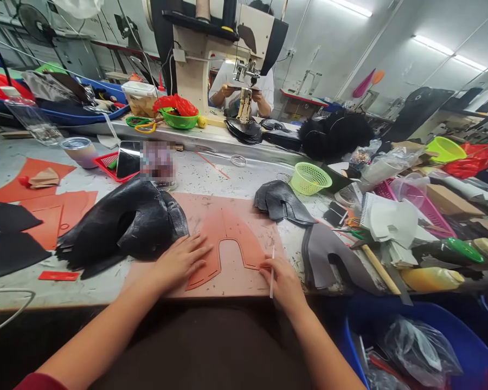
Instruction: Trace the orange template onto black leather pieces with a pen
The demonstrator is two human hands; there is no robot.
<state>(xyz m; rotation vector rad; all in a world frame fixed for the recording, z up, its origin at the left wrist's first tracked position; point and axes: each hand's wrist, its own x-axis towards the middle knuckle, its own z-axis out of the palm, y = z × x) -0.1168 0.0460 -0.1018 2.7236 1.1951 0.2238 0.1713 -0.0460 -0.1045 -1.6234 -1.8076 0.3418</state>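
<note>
Orange pattern piece [230, 230] with a deep arched notch lies flat at the center of the frame, its notched side toward the near edge of a littered worktable [205, 181] and a pinkish sheet [248, 284] beneath it. The left hand [183, 261], palm down with fingers spread, rests on the left part of the piece, gripping nothing. The right hand [283, 280] pinches a slim white stick [273, 273] between thumb and fingers, its fingertips at the lower right corner of the piece.

Just beside the left hand, at center left, sits a large pile of black leather-like pieces [95, 225]; a small red strip [59, 275] lies near the table's front edge. Right of the right hand, gray notched pieces [323, 257] lie near a wooden handle [379, 268] and a yellow bottle [433, 279]. Above them are a smaller black stack [276, 197] and a pale green basket [311, 180].

At top center, a person in a white top [266, 84] is partly hidden behind a sewing machine [189, 76], both hands raised to a dark item beyond the needle. A blue tub [466, 336] holding clear plastic bags fills the lower right corner.
</note>
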